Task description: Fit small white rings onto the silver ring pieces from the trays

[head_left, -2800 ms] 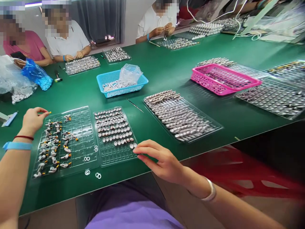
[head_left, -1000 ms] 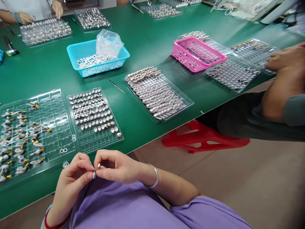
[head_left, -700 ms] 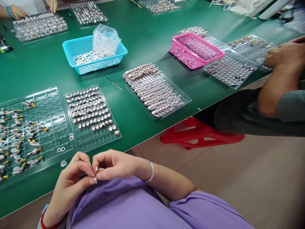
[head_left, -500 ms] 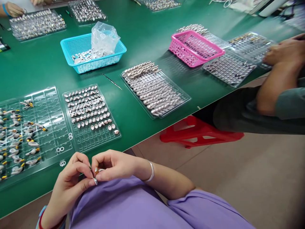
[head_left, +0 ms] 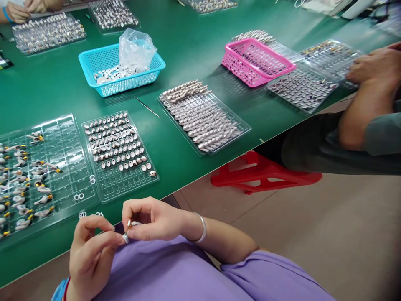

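Observation:
Both my hands are held together over my lap, just below the green table's near edge (head_left: 175, 190). My right hand (head_left: 153, 219) pinches a small silver metal part (head_left: 128, 225) between thumb and fingers. My left hand (head_left: 90, 251) is closed in a pinch beside it, its fingertips meeting at a small silver piece (head_left: 125, 238). Just above on the table lies a clear tray of small silver caps (head_left: 117, 148). Left of it a clear tray (head_left: 40, 175) holds silver parts with orange tips.
A tray of long silver parts (head_left: 203, 119), a thin tool (head_left: 146, 107), a blue basket with a plastic bag (head_left: 120, 69) and a pink basket (head_left: 258, 60) lie farther back. Another person's hand (head_left: 372, 67) rests on trays at the right. A red stool (head_left: 266, 175) stands under the table.
Since 2.8 s ago both my hands left the trays and came together at my lap, pinching small parts. In the last half second my left hand drew slightly down and left.

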The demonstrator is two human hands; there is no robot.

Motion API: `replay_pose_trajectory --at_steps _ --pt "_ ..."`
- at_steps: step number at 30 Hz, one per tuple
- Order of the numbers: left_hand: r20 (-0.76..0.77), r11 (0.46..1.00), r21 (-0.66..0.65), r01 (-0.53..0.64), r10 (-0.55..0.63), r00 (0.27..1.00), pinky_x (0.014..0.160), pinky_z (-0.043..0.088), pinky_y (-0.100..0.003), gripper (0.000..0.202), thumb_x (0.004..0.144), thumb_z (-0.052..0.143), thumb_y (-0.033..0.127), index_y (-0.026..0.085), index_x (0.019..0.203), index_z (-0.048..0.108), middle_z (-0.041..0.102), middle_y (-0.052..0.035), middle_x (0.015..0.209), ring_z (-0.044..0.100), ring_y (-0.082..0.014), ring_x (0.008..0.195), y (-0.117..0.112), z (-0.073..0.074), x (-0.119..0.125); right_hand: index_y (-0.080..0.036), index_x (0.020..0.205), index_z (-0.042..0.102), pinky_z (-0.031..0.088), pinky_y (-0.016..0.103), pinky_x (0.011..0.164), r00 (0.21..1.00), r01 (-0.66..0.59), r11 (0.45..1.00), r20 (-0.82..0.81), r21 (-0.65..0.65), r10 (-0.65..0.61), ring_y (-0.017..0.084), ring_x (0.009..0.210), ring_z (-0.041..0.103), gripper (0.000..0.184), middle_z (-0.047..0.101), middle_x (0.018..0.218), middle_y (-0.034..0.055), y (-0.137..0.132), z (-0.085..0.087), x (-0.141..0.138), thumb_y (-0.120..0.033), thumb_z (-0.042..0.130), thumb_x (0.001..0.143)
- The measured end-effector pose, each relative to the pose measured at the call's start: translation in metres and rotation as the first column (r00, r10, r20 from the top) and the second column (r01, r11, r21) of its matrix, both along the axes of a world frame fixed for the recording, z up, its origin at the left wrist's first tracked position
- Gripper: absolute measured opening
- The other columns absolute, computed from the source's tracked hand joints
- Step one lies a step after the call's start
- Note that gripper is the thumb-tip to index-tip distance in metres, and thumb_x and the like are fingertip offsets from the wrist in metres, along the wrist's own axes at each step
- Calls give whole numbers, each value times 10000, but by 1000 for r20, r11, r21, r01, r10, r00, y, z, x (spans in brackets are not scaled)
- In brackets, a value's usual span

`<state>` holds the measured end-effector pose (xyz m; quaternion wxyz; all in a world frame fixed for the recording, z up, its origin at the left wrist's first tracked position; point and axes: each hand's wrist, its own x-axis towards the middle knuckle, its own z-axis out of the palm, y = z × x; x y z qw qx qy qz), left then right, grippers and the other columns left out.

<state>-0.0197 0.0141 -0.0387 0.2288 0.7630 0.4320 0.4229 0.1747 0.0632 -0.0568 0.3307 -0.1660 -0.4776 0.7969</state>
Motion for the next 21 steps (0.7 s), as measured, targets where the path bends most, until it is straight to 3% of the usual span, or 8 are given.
replay_pose_trajectory --at_steps 4,6,9,10,11,13,16,21 --pt "-21 999 -3 -49 49 999 692 488 -310 271 801 610 23 263 917 656 573 -15 890 587 -163 773 -1 -3 -8 -143 799 541 377 225 606 986 156 981 33 114 -160 76 657 441 124 514 773 -10 1 2 3 -187 655 822" --pt "-7 981 -48 -187 187 982 731 486 -330 194 828 625 80 258 904 635 597 -13 888 599 -176 795 4 -2 -19 -151 801 540 389 226 605 954 268 949 89 168 -286 81 653 441 119 506 771 -11 3 2 7 -199 644 836" --pt "-175 839 -69 -539 522 835 815 458 -376 126 878 627 217 260 995 632 638 -21 966 609 -220 880 21 2 -38 -160 807 541 410 226 606 863 424 864 168 270 -476 87 650 446 94 498 774 -11 7 -1 15 -193 620 845" --pt "-295 791 -15 -612 581 758 818 443 -391 141 886 619 255 265 1025 641 651 -23 973 608 -238 883 29 3 -42 -164 805 541 413 225 603 831 458 836 188 303 -524 89 649 445 90 494 770 -11 8 -2 17 -193 616 846" --pt "-401 778 47 -626 589 702 827 429 -407 162 894 606 272 268 1050 651 663 -28 960 607 -257 887 37 4 -45 -168 802 541 416 225 601 803 481 810 204 335 -561 92 651 446 89 493 768 -10 9 -4 19 -195 613 847" --pt "-518 835 166 -524 526 675 855 403 -438 146 895 598 270 266 1017 678 686 -43 892 613 -277 863 54 5 -41 -173 797 542 419 227 598 762 503 772 221 389 -608 100 659 455 93 499 772 -5 11 -7 22 -206 609 853" --pt "-556 936 208 -284 352 753 866 376 -445 125 899 599 277 257 942 714 712 -71 875 615 -279 841 80 6 -19 -174 801 549 421 228 601 731 517 727 209 452 -650 104 671 471 82 509 788 2 12 -10 26 -202 599 860" --pt "-620 984 144 -106 174 765 723 353 -391 204 914 562 306 272 907 763 677 -72 861 564 -259 775 119 0 18 -177 819 545 434 232 616 728 480 720 229 501 -646 113 691 479 72 509 798 8 11 -10 32 -202 576 880"
